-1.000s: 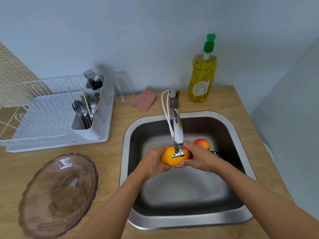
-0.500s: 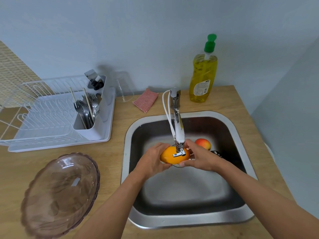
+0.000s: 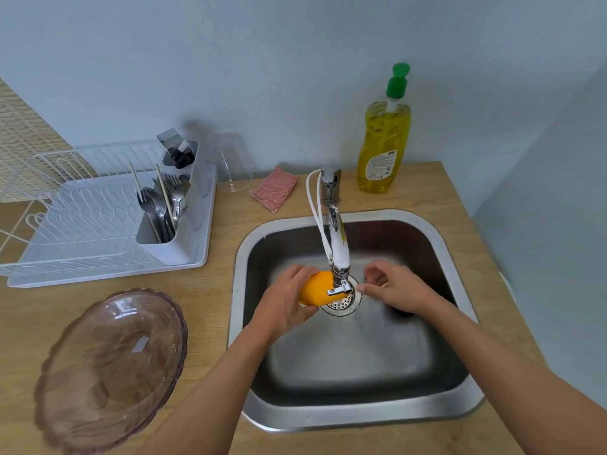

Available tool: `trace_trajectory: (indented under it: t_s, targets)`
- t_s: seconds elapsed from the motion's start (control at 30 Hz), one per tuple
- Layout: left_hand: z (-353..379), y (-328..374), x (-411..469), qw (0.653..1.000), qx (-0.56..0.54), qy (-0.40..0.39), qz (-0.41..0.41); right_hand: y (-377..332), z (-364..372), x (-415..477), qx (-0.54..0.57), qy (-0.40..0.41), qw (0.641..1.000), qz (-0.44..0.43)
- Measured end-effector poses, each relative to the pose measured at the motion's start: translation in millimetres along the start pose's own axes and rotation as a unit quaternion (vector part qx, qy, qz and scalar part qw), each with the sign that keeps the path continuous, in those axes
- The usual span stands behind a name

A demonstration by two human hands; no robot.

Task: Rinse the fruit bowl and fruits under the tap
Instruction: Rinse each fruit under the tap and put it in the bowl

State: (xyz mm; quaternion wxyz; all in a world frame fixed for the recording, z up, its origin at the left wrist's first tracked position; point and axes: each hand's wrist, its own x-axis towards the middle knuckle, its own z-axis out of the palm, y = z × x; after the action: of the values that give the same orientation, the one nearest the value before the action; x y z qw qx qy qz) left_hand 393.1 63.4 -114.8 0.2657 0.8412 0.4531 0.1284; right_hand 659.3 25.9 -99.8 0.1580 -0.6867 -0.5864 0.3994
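My left hand [image 3: 284,298] grips an orange fruit [image 3: 317,289] just left of the tap's spout [image 3: 340,257], above the sink drain [image 3: 341,305]. My right hand [image 3: 399,289] is off the fruit, to the right of the spout, fingers loosely curled and empty, blurred by motion. It hides the red-yellow fruit seen earlier in the steel sink [image 3: 437,238]. The tinted glass fruit bowl [image 3: 110,366] stands empty on the wooden counter, left of the sink.
A white dish rack [image 3: 82,231] with a cutlery holder [image 3: 164,218] sits at the back left. A clear upturned glass [image 3: 231,165], a pink sponge [image 3: 275,188] and a yellow dish soap bottle [image 3: 382,142] stand along the wall. A wall closes in on the right.
My right hand has let go of the orange fruit and moved right. My left hand has shifted the fruit slightly left of the spout and holds it alone.
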Motion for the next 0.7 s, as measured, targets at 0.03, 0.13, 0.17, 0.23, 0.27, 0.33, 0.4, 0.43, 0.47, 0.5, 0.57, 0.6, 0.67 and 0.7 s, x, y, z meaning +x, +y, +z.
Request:
trace_trajectory:
  t_s: [0.03, 0.13, 0.17, 0.23, 0.27, 0.33, 0.4, 0.43, 0.47, 0.5, 0.57, 0.6, 0.67, 0.7]
  targets:
    - [-1, -2, 0, 1.0, 0.003, 0.008, 0.002, 7, -7, -2, -0.035, 0.037, 0.999, 0.007]
    - [-3, -6, 0, 1.0, 0.012, 0.019, -0.004, 27, -22, -5, -0.127, 0.064, 0.989, 0.047]
    - [-3, -7, 1, 1.0, 0.011, 0.019, -0.009, 32, -23, -6, -0.154, 0.048, 0.985, 0.066]
    - [-3, -8, 1, 1.0, 0.008, 0.018, -0.013, 39, -23, -6, -0.202, 0.008, 0.974, 0.097]
    - [-2, -8, 1, 1.0, 0.006, 0.017, -0.01, 41, -21, -5, -0.218, -0.011, 0.97, 0.109]
    - [-1, -9, 0, 1.0, 0.005, 0.016, -0.003, 42, -18, -2, -0.229, -0.048, 0.963, 0.132]
    - [-1, -10, -1, 1.0, 0.007, 0.009, -0.005, 42, -17, 1, -0.24, -0.075, 0.956, 0.15]
    - [-2, -12, -2, 1.0, 0.009, 0.007, -0.007, 42, -16, 2, -0.249, -0.085, 0.952, 0.155]
    - [-3, -14, -4, 1.0, 0.01, 0.006, -0.01, 41, -15, 2, -0.259, -0.092, 0.948, 0.158]
    - [-4, -15, -6, 1.0, 0.01, 0.004, -0.015, 40, -13, 3, -0.268, -0.096, 0.945, 0.159]
    - [-7, -18, -10, 1.0, 0.006, 0.004, -0.024, 41, -10, 2, -0.277, -0.091, 0.943, 0.159]
    - [-10, -20, -13, 1.0, 0.002, 0.006, -0.028, 42, -7, 1, -0.277, -0.087, 0.944, 0.156]
    - [-17, -24, -19, 0.999, -0.004, 0.012, -0.031, 42, -3, -3, -0.273, -0.076, 0.949, 0.141]
    - [-22, -26, -22, 0.999, -0.005, 0.016, -0.03, 42, 0, -6, -0.272, -0.072, 0.951, 0.131]
